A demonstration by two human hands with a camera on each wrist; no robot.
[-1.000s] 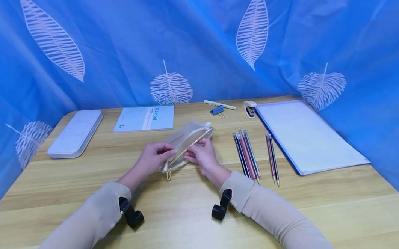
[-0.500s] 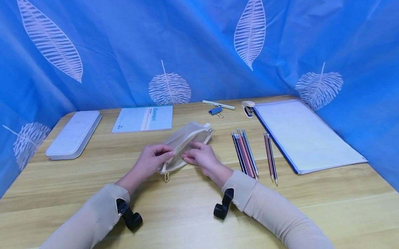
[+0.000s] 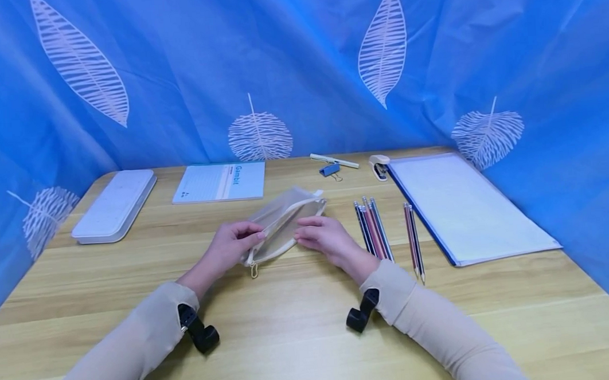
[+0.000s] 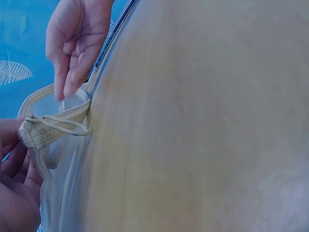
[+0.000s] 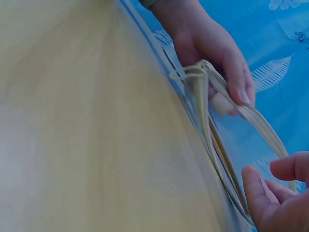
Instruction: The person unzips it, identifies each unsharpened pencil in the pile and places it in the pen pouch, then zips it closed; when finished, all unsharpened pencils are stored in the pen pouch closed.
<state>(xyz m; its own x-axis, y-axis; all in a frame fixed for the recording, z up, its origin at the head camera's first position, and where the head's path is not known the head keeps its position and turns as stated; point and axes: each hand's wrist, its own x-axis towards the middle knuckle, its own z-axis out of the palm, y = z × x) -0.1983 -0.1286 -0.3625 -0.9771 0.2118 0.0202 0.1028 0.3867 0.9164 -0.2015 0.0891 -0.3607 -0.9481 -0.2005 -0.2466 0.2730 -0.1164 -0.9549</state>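
A see-through beige mesh zip pouch [image 3: 279, 208] lies at the middle of the table with its mouth spread apart. My left hand [image 3: 233, 243] pinches the pouch's rim near the end with the cord loop [image 3: 254, 270]. My right hand [image 3: 330, 240] is at the right part of the mouth, holding nothing that I can make out. In the right wrist view its thumb and fingers [image 5: 256, 191] stand apart beside the zip edge [image 5: 263, 128]. A thin brown strip [image 5: 223, 151] shows inside the pouch there; what it is I cannot tell.
Several pencils [image 3: 372, 229] lie right of the pouch, and a smaller bunch [image 3: 413, 236] beyond. A clipboard with paper [image 3: 470, 204], stapler [image 3: 379, 166], binder clip [image 3: 330, 170], white pen [image 3: 334, 160], notebook [image 3: 219, 182] and white case [image 3: 114, 205] lie along the back and sides.
A slim golden stick, a second ago in my right hand across the pouch's mouth, no longer shows there. My right hand has drawn back to the right; the left has kept its grip.
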